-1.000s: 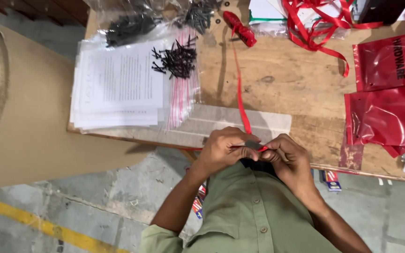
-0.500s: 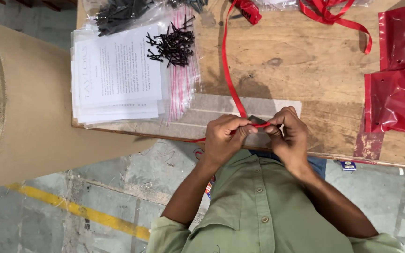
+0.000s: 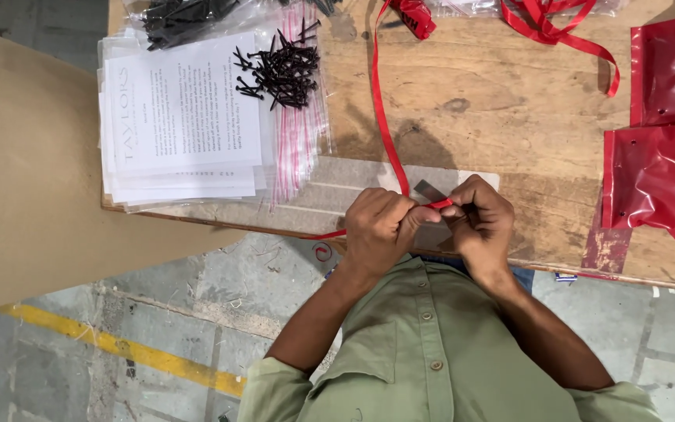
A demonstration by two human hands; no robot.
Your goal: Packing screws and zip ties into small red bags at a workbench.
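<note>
Both of my hands meet at the near edge of a wooden table (image 3: 494,101). My left hand (image 3: 380,228) and my right hand (image 3: 484,223) each pinch a thin red ribbon (image 3: 383,109) between fingertips, almost touching each other. The ribbon runs from the far side of the table straight down to my fingers. A short tail of it sticks out to the left below my left hand. A small dark grey piece (image 3: 429,190) lies on the table just beyond my fingers. My green shirt fills the bottom of the view.
A stack of printed sheets in clear bags (image 3: 181,117) lies at the left, with a pile of black screws (image 3: 279,69) on it. Red pouches (image 3: 662,164) lie at the right, loose red ribbon (image 3: 560,33) at the far edge. A big cardboard roll (image 3: 33,195) stands left.
My hands have stayed together on the ribbon, fingers shifting slightly. The view has moved, so the table and hands sit a little differently in the frame.
</note>
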